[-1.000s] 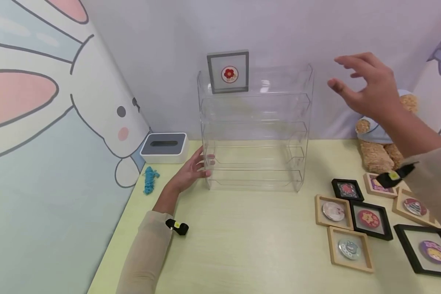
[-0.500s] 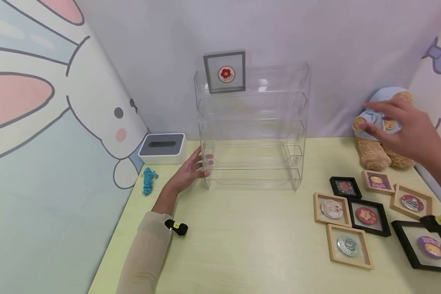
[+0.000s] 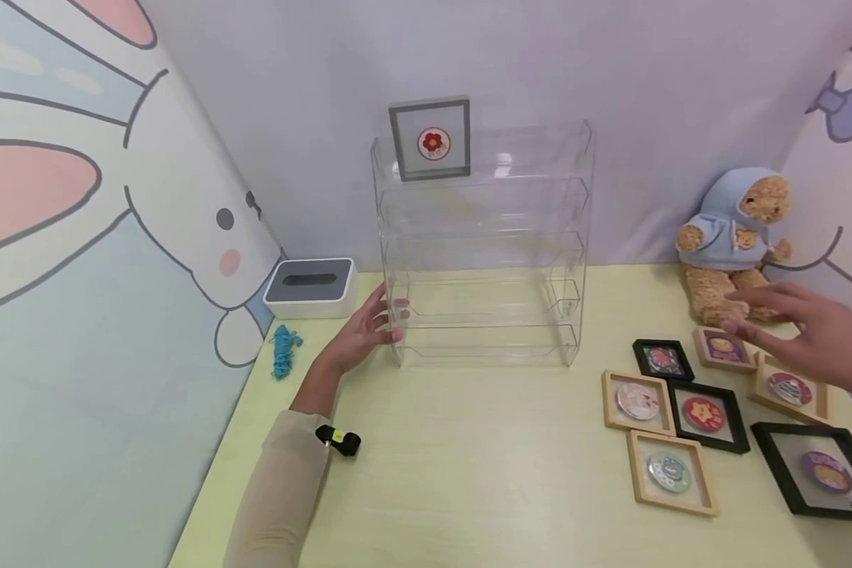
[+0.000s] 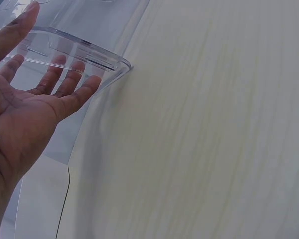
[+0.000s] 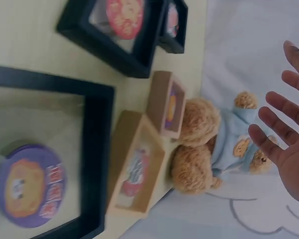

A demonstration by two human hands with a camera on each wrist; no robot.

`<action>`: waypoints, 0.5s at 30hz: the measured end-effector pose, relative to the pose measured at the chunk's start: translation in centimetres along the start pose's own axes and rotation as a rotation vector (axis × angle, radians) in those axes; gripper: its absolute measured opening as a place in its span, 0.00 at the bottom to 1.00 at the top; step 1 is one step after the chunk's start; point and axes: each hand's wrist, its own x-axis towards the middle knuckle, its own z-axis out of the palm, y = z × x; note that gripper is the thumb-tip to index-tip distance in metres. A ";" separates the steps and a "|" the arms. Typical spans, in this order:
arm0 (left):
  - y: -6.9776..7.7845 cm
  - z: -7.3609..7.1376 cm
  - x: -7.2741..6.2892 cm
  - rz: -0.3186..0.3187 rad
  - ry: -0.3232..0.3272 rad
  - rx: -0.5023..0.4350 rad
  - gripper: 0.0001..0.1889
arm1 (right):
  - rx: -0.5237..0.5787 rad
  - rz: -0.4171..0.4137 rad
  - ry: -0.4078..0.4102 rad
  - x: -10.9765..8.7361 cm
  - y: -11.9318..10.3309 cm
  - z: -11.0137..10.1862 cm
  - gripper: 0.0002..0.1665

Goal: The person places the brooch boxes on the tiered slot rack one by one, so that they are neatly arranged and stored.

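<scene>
A clear acrylic display rack (image 3: 483, 315) with several tiers stands against the wall in the head view. My left hand (image 3: 360, 335) is at its lower left side, fingers spread; in the left wrist view the fingers (image 4: 70, 84) show against the clear plastic. On the top tier leans a grey frame (image 3: 403, 142) with a red flower badge inside. My right hand (image 3: 816, 339), relaxed and holding nothing, hovers over the framed badges at the right. Closest below it are a small wooden frame (image 3: 724, 349) with a purple badge and a wooden frame (image 3: 816, 402) with a red badge.
Two black frames (image 3: 662, 360), two wooden frames (image 3: 670, 473) and a large black frame (image 3: 788, 469) lie at the right. A teddy bear (image 3: 727, 229) sits behind them. At the left are a tissue box (image 3: 311, 290) and a blue cord bundle (image 3: 283, 351).
My right hand has moved away from the upper right of the rack, rightward and then down over the frames. The left hand stays at the rack's side.
</scene>
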 end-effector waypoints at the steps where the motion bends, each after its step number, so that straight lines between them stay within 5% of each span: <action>1: 0.0 0.0 0.0 0.003 -0.002 -0.004 0.55 | -0.005 -0.009 -0.001 -0.4 0.3 0.2 0.31; 11: 0.4 0.0 -0.3 0.012 -0.005 -0.011 0.56 | -0.001 0.070 -0.065 -5.4 3.0 2.1 0.21; 15: 0.4 -0.1 -0.2 0.015 -0.005 -0.005 0.56 | 0.068 0.092 -0.001 -7.3 4.8 2.8 0.18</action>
